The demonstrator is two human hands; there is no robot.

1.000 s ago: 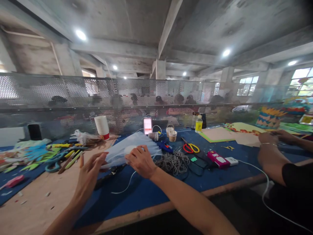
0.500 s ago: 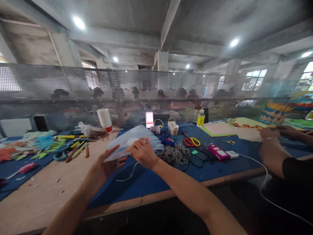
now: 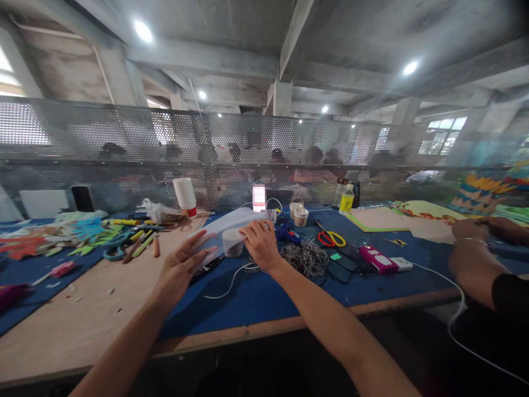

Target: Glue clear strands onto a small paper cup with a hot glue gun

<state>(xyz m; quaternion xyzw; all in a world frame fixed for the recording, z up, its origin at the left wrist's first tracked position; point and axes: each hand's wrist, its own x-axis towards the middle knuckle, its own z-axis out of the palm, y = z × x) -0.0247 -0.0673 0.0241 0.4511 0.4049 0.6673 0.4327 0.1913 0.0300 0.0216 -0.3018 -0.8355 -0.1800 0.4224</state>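
A thin translucent white sheet with fine lines (image 3: pixel 223 221) is raised off the blue table cover, slanting between my two hands. My left hand (image 3: pixel 184 262) has its near edge between long, stretched fingers and thumb. Bent and pinched together, the fingers of my right hand (image 3: pixel 261 242) grip the sheet's right side. Behind and partly under the sheet, a pale paper cup (image 3: pixel 232 244) shows through. A white cord (image 3: pixel 227 290) curls on the table below my hands. Right of my right hand lies a heap of grey cord (image 3: pixel 305 259).
Red-and-yellow scissors (image 3: pixel 331 238), a blue glue gun (image 3: pixel 288 235), small cups (image 3: pixel 301 216) and a magenta box (image 3: pixel 377 259) lie to the right. Left are tools (image 3: pixel 140 248) and stacked cups (image 3: pixel 184 196). A lit phone (image 3: pixel 259 197) stands behind; a co-worker's hands (image 3: pixel 471 229) are far right.
The sheet, spread wide before, is now lifted and narrower, and the cup beneath has come into view. My left hand has moved up onto its edge. The whole view has shifted slightly.
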